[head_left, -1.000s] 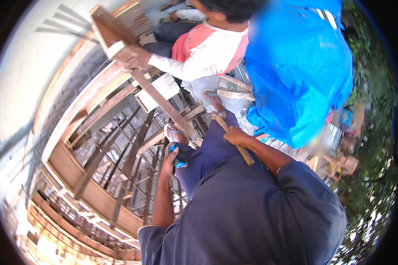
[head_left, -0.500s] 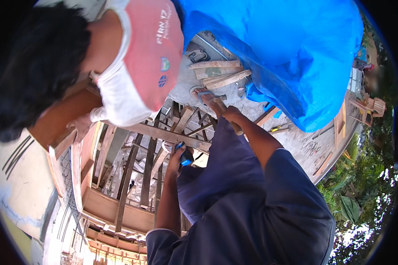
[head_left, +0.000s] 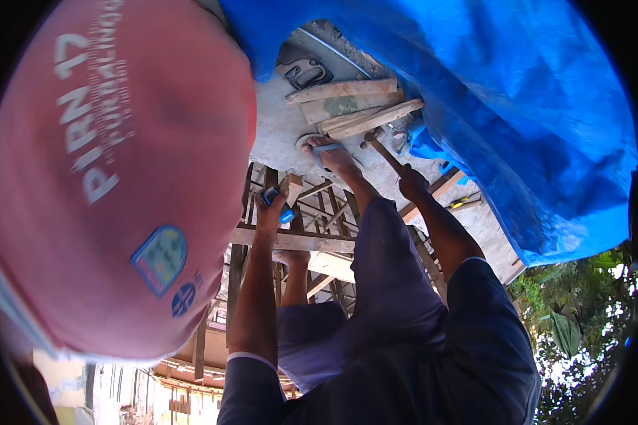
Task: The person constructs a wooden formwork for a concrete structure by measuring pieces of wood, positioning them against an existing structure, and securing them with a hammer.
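Note:
My right hand (head_left: 413,184) is closed round the wooden handle of a hammer (head_left: 388,154). The hammer's head points away from me, close to the loose boards on the concrete. My left hand (head_left: 268,212) is closed on a small blue and black object (head_left: 286,214), perhaps a tape measure; its kind is not clear. Just beyond those fingers is the end of an upright timber (head_left: 291,185), and I cannot tell whether they touch it. A wooden beam (head_left: 312,239) crosses between my legs, below both hands.
A co-worker in a red shirt (head_left: 163,163) fills the left side. Blue tarpaulin (head_left: 539,120) hangs at the far right. Several boards (head_left: 351,88) and a handsaw (head_left: 306,73) lie on the concrete. My sandalled foot (head_left: 326,152) stands at its edge, beside open timber framing (head_left: 322,198).
The co-worker's back has come much nearer on the left. My left hand has moved forward past the beam to the timber's end. The hammer has swung outward, away from my knee.

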Demonstrator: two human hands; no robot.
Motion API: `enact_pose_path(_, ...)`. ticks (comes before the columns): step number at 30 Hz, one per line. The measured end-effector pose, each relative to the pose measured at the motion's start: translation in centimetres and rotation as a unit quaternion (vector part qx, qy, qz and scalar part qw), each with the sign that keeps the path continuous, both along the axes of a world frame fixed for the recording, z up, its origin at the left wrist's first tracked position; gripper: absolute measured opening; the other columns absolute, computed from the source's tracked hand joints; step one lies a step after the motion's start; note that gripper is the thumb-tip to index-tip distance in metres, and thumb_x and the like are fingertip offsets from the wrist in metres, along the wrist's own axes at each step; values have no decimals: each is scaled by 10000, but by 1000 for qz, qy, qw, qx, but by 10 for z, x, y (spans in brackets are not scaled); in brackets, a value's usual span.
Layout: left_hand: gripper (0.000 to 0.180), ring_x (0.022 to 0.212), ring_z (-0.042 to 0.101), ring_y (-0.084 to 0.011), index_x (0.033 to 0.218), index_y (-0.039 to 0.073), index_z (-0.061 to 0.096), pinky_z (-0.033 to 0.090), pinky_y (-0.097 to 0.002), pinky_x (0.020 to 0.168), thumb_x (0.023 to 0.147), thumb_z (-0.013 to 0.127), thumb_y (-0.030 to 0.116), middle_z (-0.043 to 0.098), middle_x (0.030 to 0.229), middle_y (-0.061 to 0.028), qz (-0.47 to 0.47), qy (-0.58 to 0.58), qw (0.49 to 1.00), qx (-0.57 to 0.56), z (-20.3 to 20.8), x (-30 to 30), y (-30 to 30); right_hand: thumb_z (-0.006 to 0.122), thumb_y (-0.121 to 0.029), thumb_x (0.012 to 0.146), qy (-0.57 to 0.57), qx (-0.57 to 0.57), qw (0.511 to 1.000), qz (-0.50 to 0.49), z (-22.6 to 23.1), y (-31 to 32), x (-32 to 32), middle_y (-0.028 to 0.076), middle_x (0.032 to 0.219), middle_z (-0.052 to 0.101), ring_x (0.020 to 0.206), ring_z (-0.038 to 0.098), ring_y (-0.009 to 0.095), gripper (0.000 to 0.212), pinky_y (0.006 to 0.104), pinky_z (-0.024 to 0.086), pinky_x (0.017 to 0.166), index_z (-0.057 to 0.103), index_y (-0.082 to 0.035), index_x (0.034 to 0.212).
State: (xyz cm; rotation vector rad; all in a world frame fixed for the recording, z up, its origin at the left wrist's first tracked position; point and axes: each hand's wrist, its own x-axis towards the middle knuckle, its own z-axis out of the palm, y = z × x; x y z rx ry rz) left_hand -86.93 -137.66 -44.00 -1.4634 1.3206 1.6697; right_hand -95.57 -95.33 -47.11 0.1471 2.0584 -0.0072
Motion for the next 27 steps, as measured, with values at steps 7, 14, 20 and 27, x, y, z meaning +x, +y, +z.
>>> enact_pose_path(7, 804, 821, 548, -115, 1375, 42, 347, 484, -283, 733, 796, 859, 262, 555, 997, -23, -32, 104, 994, -26, -92, -15, 6, 650, -238, 883, 85, 45, 994, -58, -61, 16, -8, 246, 1209, 613, 1129, 615, 415, 389, 555, 491, 933, 589, -58, 1222)
enact_pose_path(14, 1024, 1006, 586, -263, 1412, -16, 309, 498, -393, 875, 696, 891, 429, 576, 1163, -180, -137, 63, 975, -165, -152, -13, 2, 680, -209, 832, 323, -139, 932, 89, -109, -53, -102, 197, 1173, 634, 1107, 603, 372, 371, 486, 516, 928, 642, -58, 1168)
enact_pose_path(20, 1062, 1027, 635, -426, 1404, -15, 316, 495, -495, 892, 660, 888, 482, 589, 1192, -296, -191, 43, 945, -261, -165, -39, 8, 679, -147, 784, 381, -120, 906, 136, -114, -61, -141, 119, 1207, 568, 1142, 561, 325, 387, 499, 492, 936, 621, -98, 1164)
enact_pose_path(27, 1033, 1089, 590, -405, 1380, -39, 324, 469, -488, 921, 655, 905, 413, 556, 1185, -275, -189, 71, 935, -293, -162, -85, 28, 698, -103, 734, 407, -124, 881, 206, -138, -76, -185, 116, 1336, 550, 1265, 508, 343, 573, 521, 444, 1004, 592, -141, 1295)
